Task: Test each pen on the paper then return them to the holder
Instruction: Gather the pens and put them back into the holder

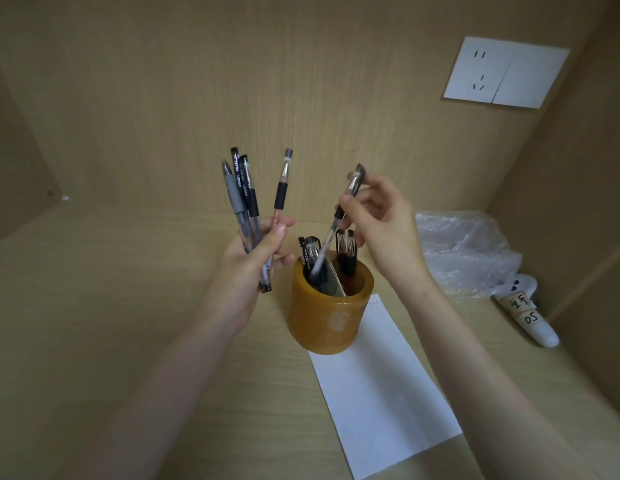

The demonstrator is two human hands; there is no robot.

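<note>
Pens [248, 199] fan upright from the left hand [248, 268], which grips them. Right hand [378, 223] pinches one pen [336, 221], tip inside the amber holder [331, 306], standing on the paper's [381, 393] far edge.

Left hand [248, 268]: raised, its back toward the camera, with fingers and thumb curled round a bunch of pens [248, 199] held upright.
Right hand [381, 226]: raised about level with the left, thumb and fingertips pinching a single pen [338, 216], tilted.
Left forearm [156, 375]: bare, reaching forward and inward.
Right forearm [475, 358]: bare, angled inward, with the wrists apart.
</note>
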